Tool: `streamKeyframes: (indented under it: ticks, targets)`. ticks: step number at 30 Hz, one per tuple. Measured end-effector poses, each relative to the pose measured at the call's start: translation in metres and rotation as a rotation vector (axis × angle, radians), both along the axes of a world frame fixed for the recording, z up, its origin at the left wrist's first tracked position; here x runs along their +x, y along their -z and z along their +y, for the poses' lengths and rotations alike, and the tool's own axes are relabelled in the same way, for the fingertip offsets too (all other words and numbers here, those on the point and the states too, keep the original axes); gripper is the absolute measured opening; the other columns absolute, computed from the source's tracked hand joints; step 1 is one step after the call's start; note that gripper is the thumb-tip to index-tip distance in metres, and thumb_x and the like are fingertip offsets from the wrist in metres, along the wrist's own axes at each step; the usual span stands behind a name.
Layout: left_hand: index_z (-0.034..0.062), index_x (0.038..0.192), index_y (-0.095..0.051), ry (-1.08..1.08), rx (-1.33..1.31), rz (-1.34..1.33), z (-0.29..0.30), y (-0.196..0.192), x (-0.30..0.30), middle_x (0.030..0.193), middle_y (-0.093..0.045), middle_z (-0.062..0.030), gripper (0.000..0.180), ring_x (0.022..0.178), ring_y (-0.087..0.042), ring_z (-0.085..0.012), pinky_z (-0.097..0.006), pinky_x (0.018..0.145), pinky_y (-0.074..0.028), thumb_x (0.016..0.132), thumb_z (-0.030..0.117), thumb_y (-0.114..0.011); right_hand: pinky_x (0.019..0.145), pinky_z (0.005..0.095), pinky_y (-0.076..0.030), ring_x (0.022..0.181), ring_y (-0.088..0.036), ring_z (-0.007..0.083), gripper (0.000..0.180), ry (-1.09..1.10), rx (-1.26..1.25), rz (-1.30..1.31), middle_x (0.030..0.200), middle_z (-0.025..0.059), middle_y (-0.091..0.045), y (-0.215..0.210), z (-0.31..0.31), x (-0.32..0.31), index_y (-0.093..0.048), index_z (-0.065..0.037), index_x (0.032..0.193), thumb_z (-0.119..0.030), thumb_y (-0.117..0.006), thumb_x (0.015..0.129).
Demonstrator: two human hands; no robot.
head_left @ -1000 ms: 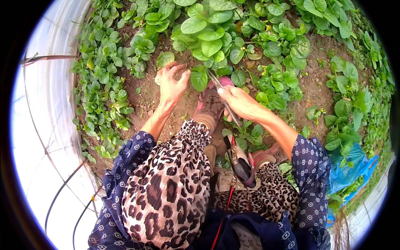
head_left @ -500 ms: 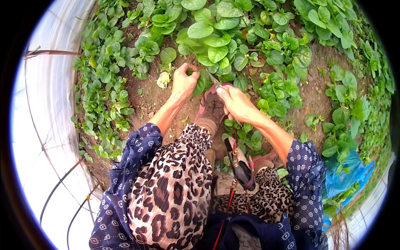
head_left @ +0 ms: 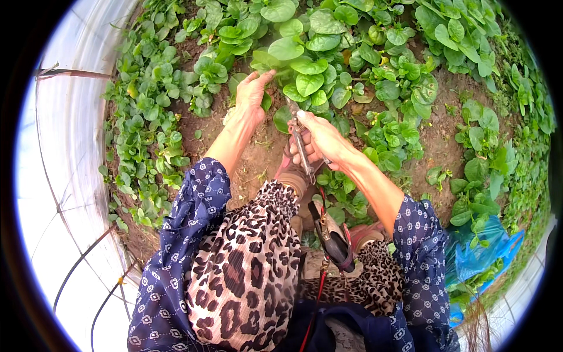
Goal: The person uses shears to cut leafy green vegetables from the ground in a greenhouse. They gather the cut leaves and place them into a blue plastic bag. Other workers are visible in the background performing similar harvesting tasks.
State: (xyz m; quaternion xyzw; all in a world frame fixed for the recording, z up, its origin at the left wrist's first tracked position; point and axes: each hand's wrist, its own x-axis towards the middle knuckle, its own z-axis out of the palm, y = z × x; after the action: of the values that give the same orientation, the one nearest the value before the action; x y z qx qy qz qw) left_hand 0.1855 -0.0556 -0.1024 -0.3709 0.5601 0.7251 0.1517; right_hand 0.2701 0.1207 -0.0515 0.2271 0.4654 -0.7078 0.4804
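Note:
My left hand [head_left: 251,97] reaches into a leafy green plant [head_left: 308,64], thumb and forefinger stretched out and apart at its slightly blurred left-hand leaves. A small green leaf [head_left: 266,102] shows beside the palm; whether it is touched I cannot tell. My right hand [head_left: 321,141] is closed around a slim metal cutting tool [head_left: 302,146]. Its tip points up toward the low leaves, and its lower end hangs past my fingers. Whether this is a knife or snips is not clear. Directly below both hands is my brown and pink shoe [head_left: 291,167].
Rows of low leafy plants [head_left: 146,117] grow in brown soil [head_left: 437,146]. A blue plastic bag [head_left: 484,249] with greens lies at right. Clear plastic sheeting [head_left: 76,47] and dark hoops bound the left side. A red cord [head_left: 321,287] and a dark strapped object [head_left: 336,243] hang between my legs.
My left hand has moved up and slightly left, its curled fingers now stretched out. My right hand has shifted down and left, turning the cutting tool more upright.

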Motion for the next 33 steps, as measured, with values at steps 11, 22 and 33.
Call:
streamKeyframes:
  ticks: [11,22,33]
  targets:
    - [0.0045,0.108,-0.053,0.084,0.376,0.117,-0.053,-0.006,0.027,0.094,-0.060,-0.0066,0.021,0.060,-0.043,-0.0107,-0.026,0.051,-0.038,0.088,0.004,-0.061,0.061,0.0345,-0.054,0.072,-0.068,0.0252,0.049,0.036,-0.170,-0.061,0.088,0.0162,-0.064,0.003,-0.009,-0.004,-0.046,-0.007,0.118,-0.052,-0.033,0.102]
    - [0.0089,0.110,-0.052,-0.035,0.582,0.137,-0.058,-0.005,0.027,0.092,-0.056,-0.0032,0.022,0.065,-0.043,-0.0130,-0.028,0.054,-0.037,0.090,0.002,-0.060,0.057,0.0300,-0.053,0.064,-0.067,0.0202,0.050,-0.079,-0.076,0.011,0.081,0.0104,-0.064,-0.025,-0.013,0.011,-0.047,-0.009,0.121,-0.053,-0.033,0.102]
    - [0.0085,0.110,-0.053,-0.098,0.481,0.074,-0.030,-0.014,0.041,0.093,-0.059,-0.0015,0.023,0.060,-0.042,-0.0100,-0.023,0.050,-0.034,0.090,0.001,-0.062,0.057,0.0299,-0.052,0.067,-0.068,0.0208,0.055,-0.055,-0.062,0.078,0.084,0.0113,-0.063,-0.021,-0.022,0.010,-0.045,-0.006,0.127,-0.054,-0.033,0.102]
